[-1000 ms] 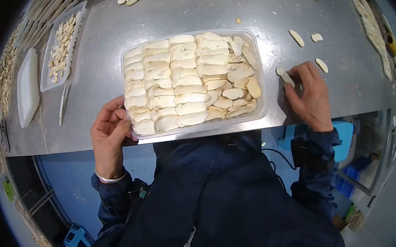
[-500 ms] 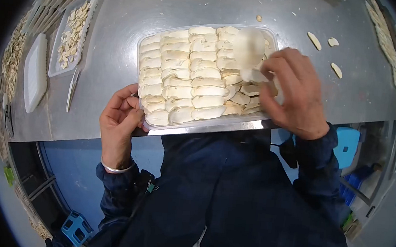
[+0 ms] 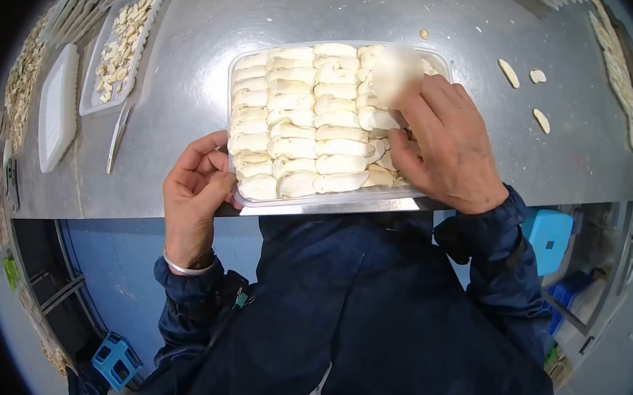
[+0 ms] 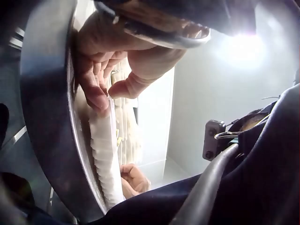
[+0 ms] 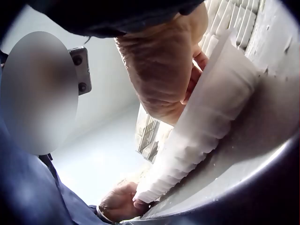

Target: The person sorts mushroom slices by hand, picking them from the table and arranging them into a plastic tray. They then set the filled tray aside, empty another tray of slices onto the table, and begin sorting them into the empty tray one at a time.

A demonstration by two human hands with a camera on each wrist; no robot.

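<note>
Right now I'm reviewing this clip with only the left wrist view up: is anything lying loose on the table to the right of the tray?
Observer: Yes, the head view shows three pale mushroom slices lying on the metal table, off the right end of the tray.
Operator: Anything beyond the left end?
Observer: A slim, knife-like tool lies there, near a narrower tray of small chopped pieces.

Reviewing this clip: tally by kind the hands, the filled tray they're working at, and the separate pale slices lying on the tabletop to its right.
Hands (left hand, right hand): 2
Filled tray: 1
Separate pale slices: 3
Total: 6
</note>
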